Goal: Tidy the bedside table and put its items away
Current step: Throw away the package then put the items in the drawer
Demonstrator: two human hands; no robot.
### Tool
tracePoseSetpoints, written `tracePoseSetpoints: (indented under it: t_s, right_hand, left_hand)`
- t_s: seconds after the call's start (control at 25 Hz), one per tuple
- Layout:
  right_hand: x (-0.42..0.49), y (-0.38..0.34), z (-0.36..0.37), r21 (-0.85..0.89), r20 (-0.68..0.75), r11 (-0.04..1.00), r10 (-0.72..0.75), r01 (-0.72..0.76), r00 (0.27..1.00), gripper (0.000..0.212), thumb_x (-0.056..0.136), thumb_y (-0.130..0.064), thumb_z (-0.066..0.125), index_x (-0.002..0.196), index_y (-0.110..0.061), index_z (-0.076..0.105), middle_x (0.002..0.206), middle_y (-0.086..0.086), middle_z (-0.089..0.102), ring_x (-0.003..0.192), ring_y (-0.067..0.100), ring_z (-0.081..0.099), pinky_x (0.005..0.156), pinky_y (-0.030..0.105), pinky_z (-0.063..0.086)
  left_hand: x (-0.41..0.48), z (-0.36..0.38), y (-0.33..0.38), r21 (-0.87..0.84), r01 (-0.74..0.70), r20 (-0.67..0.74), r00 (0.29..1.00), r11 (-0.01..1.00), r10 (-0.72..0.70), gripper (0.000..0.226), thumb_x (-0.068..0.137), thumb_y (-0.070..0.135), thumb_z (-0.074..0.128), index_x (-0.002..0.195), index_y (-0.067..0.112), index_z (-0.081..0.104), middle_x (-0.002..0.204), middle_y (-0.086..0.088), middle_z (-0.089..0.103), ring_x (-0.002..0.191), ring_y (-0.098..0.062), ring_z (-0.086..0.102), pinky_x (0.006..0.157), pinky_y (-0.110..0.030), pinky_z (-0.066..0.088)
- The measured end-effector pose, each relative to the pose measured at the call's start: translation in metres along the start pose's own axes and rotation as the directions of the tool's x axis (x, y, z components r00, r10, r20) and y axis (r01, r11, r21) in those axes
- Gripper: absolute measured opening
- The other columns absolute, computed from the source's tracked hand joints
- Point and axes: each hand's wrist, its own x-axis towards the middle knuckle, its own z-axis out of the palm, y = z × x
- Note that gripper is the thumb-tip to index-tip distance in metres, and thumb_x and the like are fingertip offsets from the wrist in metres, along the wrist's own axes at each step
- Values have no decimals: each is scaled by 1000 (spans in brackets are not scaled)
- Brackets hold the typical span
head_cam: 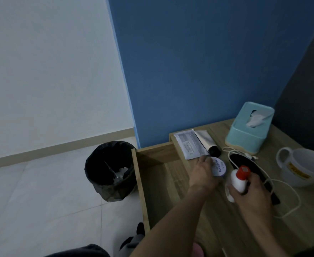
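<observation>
My left hand (203, 173) grips a round white jar with blue lettering on its lid (219, 168) at the left edge of the wooden bedside table (224, 210). My right hand (250, 193) holds a small white bottle with a red cap (239, 178) just above the tabletop. Left of the table, a wooden drawer (158, 175) stands pulled out, and nothing shows inside it. At the table's back left lie a white sachet (188, 144) and a white tube with a black cap (209, 142).
A light blue tissue box (245, 130) stands at the back. A white mug (304, 167) sits at the right. A black phone (245, 162) lies under a white cable (285, 184). On the floor to the left is a black-lined bin (111, 171).
</observation>
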Motion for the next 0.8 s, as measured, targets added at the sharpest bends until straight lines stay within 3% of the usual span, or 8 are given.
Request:
tracePoseSetpoints:
  t_s: [0.2,0.32,0.4,0.48,0.52,0.64,0.8]
  right_hand:
    - [-25,-11,4,-7,29,992,-123,123,992,37,67,-6,78,99,6,61,92,31,67,87,46,63,70,42,46]
    - [-49,-24,13,5,106,983,-181,181,978,29,68,-6,77,93,3,65,84,25,69,78,41,64,64,31,40]
    - [-61,-32,23,18,158,970,-243,243,957,29,69,-6,76,96,2,66,88,20,68,75,30,61,66,26,37]
    - [-72,-38,40,18,206,952,-301,304,931,35,66,-1,78,99,3,65,93,19,66,77,19,55,64,20,39]
    - [-77,-39,50,19,232,952,-301,305,925,38,65,1,78,101,4,65,96,21,66,79,22,58,67,20,43]
    - [-88,-32,81,-20,314,985,-154,169,937,44,71,-4,75,112,3,62,107,23,67,96,35,65,81,33,49]
    - [-93,-13,114,-126,360,991,4,45,933,41,72,-9,75,109,2,62,102,24,68,96,34,66,79,35,51]
  left_hand:
    - [-33,-12,-32,-136,120,-114,984,983,-136,59,72,31,74,122,23,44,131,1,38,122,-16,35,101,-32,42]
    - [-56,-20,-63,-202,251,-285,910,947,-302,65,70,30,76,125,26,42,136,4,35,125,-13,33,105,-33,42]
    - [-66,-20,-77,-195,315,-307,880,929,-363,66,70,28,77,125,26,41,136,4,36,123,-14,34,102,-31,43]
    - [-70,-19,-89,-199,401,-259,859,894,-442,70,70,25,77,129,25,39,139,2,34,126,-16,34,103,-32,43]
    - [-71,-18,-97,-208,447,-211,848,870,-486,74,72,24,77,133,24,36,143,0,31,129,-19,32,106,-33,41]
    - [-72,-13,-116,-205,542,-66,823,815,-564,80,75,22,75,140,23,29,152,-5,21,138,-26,25,111,-39,34]
    - [-70,-7,-130,-179,602,72,797,778,-600,78,80,8,69,143,23,26,158,-9,5,142,-31,23,112,-43,32]
